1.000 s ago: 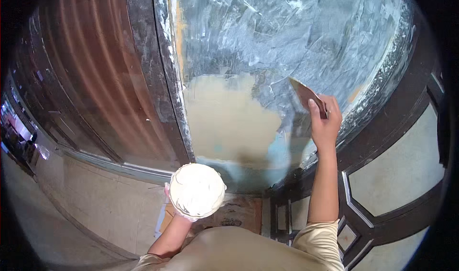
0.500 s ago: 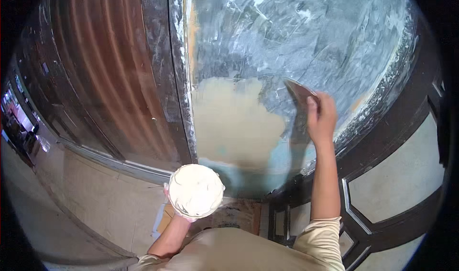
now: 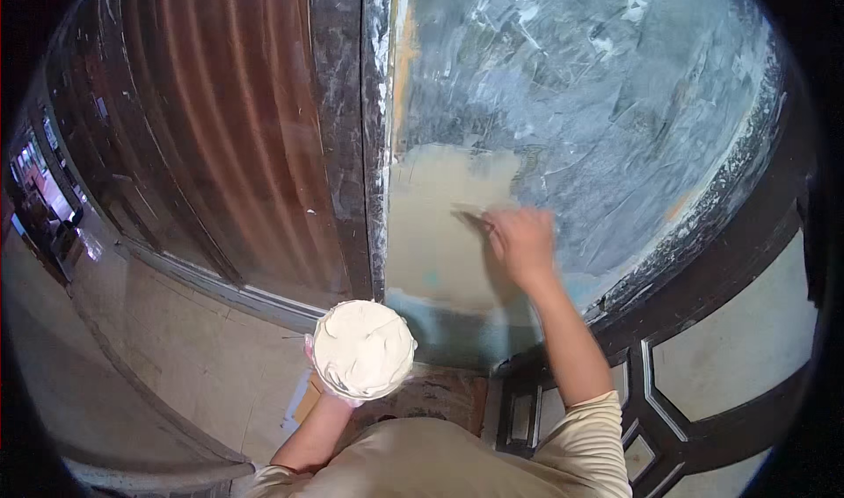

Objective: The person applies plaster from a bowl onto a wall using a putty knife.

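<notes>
My left hand [image 3: 309, 350] supports a round container [image 3: 322, 381] from beneath and its left side; most of the fingers are hidden under it. Cream-coloured putty [image 3: 365, 344] fills it, with a swirled, uneven surface. My right hand [image 3: 526, 239] grips a putty knife [image 3: 470, 217], seen nearly edge-on and slightly blurred. The blade lies at the wall, over a smooth beige patch of putty [image 3: 431, 261]. Around and above that patch, the grey-blue wall [image 3: 598, 120] carries whitish smears and scratches.
A dark wooden frame [image 3: 347, 146] and a reddish-brown panel [image 3: 220, 120] stand to the left of the wall. Dark woodwork with pale panels [image 3: 730, 348] curves along the right. Pale tiled floor [image 3: 202, 348] lies at lower left, and a brown board [image 3: 431, 410] is below the wall.
My right hand has swept the putty knife left and downward from the grey-blue area onto the beige patch. The wall has shifted rightward in view. My left hand holds the container nearly still.
</notes>
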A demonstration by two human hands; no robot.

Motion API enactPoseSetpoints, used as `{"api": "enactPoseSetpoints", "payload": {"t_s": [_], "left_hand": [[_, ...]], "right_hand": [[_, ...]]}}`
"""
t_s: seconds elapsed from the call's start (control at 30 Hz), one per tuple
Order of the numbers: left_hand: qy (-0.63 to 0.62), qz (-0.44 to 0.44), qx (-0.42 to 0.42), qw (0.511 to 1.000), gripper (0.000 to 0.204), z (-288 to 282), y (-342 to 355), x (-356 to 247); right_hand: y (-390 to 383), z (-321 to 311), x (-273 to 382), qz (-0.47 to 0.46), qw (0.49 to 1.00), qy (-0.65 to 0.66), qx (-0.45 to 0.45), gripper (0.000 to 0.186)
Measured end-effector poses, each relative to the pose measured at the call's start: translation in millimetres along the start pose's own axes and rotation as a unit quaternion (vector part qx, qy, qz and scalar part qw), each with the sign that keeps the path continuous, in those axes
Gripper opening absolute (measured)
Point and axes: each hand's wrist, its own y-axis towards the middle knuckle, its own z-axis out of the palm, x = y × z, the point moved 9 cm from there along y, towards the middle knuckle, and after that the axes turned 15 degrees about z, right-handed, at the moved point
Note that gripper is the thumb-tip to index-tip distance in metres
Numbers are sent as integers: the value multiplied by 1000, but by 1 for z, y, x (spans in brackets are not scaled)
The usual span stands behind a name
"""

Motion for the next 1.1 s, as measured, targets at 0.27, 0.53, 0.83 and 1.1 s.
{"api": "enactPoseSetpoints", "payload": {"t_s": [0.27,0.53,0.83,1.1], "left_hand": [[30,13,22,999,108,6,0,-16],[-18,-2,52,999,105,15,2,-29],[2,-61,91,994,106,10,0,-30],[23,-10,23,999,102,-9,3,-49]], "right_hand": [[1,1,37,-70,995,5,70,19],[58,-57,0,21,997,12,-72,18],[-14,30,31,-2,989,33,146,17],[66,-53,52,6,997,16,-75,22]]}}
